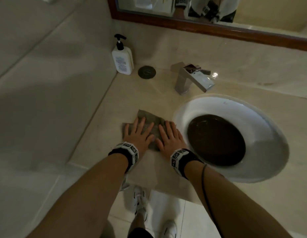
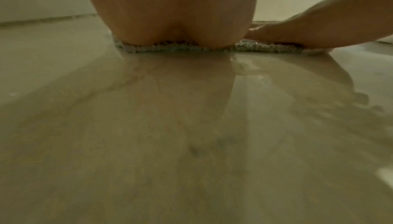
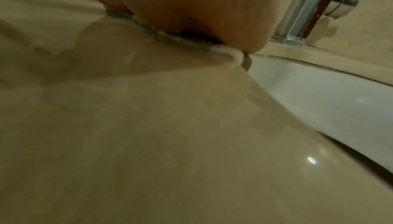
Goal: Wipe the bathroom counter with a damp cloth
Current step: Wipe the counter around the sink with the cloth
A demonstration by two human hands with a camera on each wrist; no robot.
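A grey-brown cloth (image 1: 148, 117) lies flat on the beige counter (image 1: 115, 103), just left of the sink. My left hand (image 1: 138, 133) presses on its left half with fingers straight and spread. My right hand (image 1: 169, 134) presses flat on its right half, beside the sink rim. In the left wrist view the heel of the left hand (image 2: 170, 17) sits on the cloth's knitted edge (image 2: 176, 47), with the right hand (image 2: 297, 32) beside it. The right wrist view shows the right palm (image 3: 191, 5) on the cloth edge (image 3: 191, 41). The counter (image 2: 191, 126) behind the cloth looks wet.
A white oval sink (image 1: 262, 121) with a dark drain area lies to the right. A chrome faucet (image 1: 192, 78) stands behind it. A white pump bottle (image 1: 122, 60) and a round dark plug (image 1: 147, 72) sit at the back left corner. A framed mirror (image 1: 200, 26) hangs above.
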